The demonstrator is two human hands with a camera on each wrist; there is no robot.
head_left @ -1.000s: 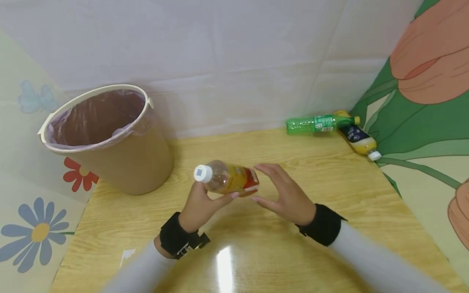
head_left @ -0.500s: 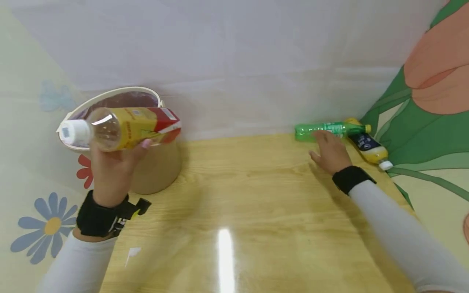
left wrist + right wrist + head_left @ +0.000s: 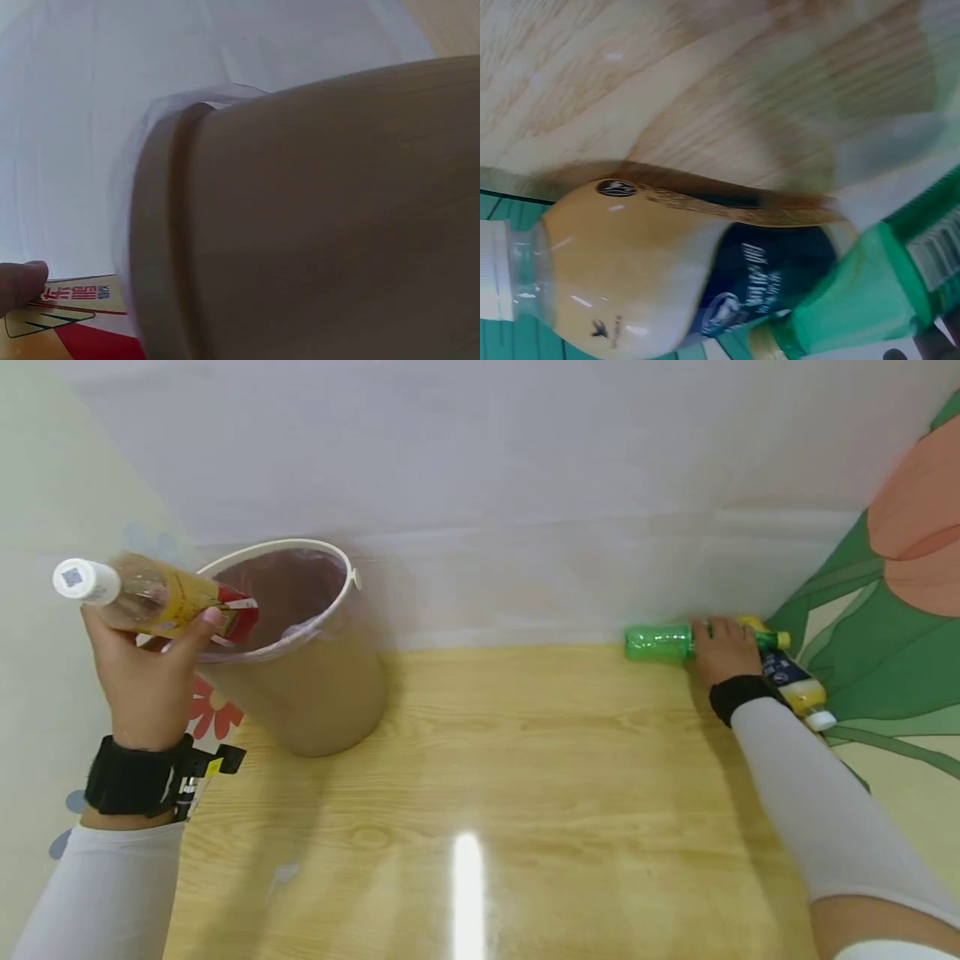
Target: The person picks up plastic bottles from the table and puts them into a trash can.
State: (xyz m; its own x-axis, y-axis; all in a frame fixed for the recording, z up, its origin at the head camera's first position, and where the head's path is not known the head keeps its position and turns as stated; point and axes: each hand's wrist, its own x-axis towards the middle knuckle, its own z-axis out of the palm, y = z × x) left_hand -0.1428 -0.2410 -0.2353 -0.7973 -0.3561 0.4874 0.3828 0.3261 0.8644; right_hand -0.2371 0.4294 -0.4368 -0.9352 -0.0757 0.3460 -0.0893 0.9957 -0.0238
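My left hand (image 3: pixel 142 681) grips a clear plastic bottle (image 3: pixel 174 597) with a white cap and a yellow and red label. Its base points right over the bin's opening, while the cap end sticks out past the rim to the left. The tan bin (image 3: pixel 318 685), lined with a thin bag, stands just right of that hand. At the far right, my right hand (image 3: pixel 726 652) grips a green bottle (image 3: pixel 656 642) round its middle. That bottle lies across a yellow bottle (image 3: pixel 806 693) with a dark blue label, also large in the right wrist view.
A wooden table (image 3: pixel 525 793) runs along a white-covered wall (image 3: pixel 540 485). Painted side panels bound it left and right, the right one with large flowers (image 3: pixel 926 527). A small white mark (image 3: pixel 285 872) shows on the table's front left.
My left hand has carried the yellow-and-red-labelled bottle left and up to the bin's opening. My right hand has left that bottle, reached right and taken hold of the green bottle.
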